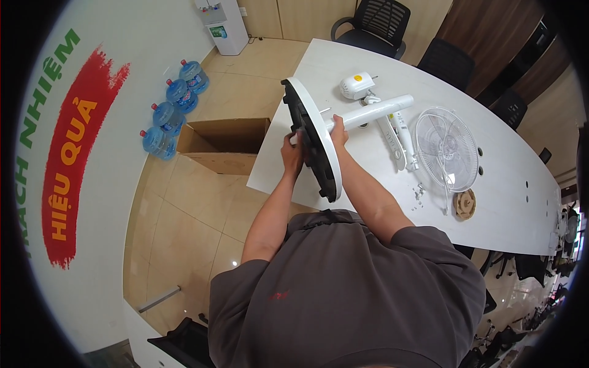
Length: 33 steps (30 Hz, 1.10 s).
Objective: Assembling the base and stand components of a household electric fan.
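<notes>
A round fan base, white on top with a black underside, is held up on edge above the table's near left part. From its white side a white fan pole runs to the right. My right hand is closed round the pole close to the base. On the black underside, my left hand is closed near the middle, with a small white part at its fingers that I cannot make out. Further right on the table lie a white fan motor, a long white control housing and a fan grille.
Small loose pieces and a brown round part lie on the white table. An open cardboard box stands left of it on the floor, near several blue water bottles. Black chairs line the far side.
</notes>
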Each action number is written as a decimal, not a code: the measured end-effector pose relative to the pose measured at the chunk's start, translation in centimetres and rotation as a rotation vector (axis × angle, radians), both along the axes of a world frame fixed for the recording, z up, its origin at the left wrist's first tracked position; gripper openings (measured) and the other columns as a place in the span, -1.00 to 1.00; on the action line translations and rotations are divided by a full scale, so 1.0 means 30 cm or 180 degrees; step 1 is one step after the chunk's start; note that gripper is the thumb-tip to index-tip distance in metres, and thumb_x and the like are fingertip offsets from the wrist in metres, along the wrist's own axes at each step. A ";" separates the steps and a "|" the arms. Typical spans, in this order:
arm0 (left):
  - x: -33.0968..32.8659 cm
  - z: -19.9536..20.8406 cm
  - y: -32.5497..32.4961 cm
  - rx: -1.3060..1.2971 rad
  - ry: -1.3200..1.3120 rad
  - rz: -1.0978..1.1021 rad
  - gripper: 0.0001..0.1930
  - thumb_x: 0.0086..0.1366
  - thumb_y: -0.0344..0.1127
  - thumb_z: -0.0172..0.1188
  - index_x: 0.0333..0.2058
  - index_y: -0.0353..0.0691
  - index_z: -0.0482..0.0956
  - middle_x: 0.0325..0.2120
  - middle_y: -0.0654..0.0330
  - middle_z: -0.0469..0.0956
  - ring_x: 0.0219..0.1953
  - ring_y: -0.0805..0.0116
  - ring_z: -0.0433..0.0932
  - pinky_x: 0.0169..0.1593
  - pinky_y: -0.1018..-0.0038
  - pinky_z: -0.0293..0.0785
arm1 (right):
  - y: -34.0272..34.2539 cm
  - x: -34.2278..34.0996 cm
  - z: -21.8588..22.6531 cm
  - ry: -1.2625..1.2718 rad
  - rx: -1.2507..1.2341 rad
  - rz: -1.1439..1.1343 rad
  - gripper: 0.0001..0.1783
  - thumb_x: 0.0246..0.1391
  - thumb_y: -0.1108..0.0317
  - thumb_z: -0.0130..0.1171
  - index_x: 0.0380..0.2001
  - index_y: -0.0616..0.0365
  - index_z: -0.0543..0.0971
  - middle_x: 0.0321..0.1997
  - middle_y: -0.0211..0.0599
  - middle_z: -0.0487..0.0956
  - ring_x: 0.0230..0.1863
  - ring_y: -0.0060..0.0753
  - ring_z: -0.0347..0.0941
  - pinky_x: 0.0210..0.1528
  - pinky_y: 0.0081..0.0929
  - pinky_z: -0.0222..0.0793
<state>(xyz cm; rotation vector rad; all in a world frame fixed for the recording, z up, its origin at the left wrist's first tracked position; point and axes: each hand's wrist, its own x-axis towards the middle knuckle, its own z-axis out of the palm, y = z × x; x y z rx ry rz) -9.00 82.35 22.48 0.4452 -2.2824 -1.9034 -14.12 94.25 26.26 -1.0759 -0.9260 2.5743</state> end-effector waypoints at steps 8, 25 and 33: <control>0.001 0.054 0.016 0.0485 0.0574 0.0330 -0.24 0.29 0.27 -0.10 -0.04 -0.49 0.39 -0.63 0.09 0.52 -0.63 0.31 0.51 -0.55 0.42 0.40 | 0.006 -0.005 -0.014 -0.0050 -0.0012 0.0061 -0.37 -0.18 0.24 0.30 -0.09 0.40 0.31 -0.12 0.03 0.42 -0.14 -0.06 0.45 -0.10 -0.12 0.45; -0.017 0.002 -0.013 0.1031 0.0455 0.0925 -0.28 0.33 0.25 -0.20 -0.09 -0.43 0.52 -0.45 -0.06 0.59 -0.31 0.14 0.56 -0.14 0.33 0.41 | 0.000 -0.002 0.021 -0.0032 0.0063 -0.0172 -0.37 -0.20 0.26 0.30 -0.09 0.36 0.29 -0.14 0.01 0.41 -0.19 -0.10 0.47 -0.17 -0.14 0.49; -0.016 0.026 -0.035 0.1534 0.0214 -0.0077 -0.17 0.26 0.32 -0.10 0.09 -0.47 0.24 -0.46 0.05 0.53 -0.52 0.25 0.56 -0.47 0.43 0.49 | -0.010 -0.003 0.003 0.0037 -0.0033 -0.0131 -0.42 -0.21 0.28 0.31 -0.13 0.35 0.33 -0.17 -0.02 0.44 -0.20 -0.13 0.47 -0.15 -0.18 0.49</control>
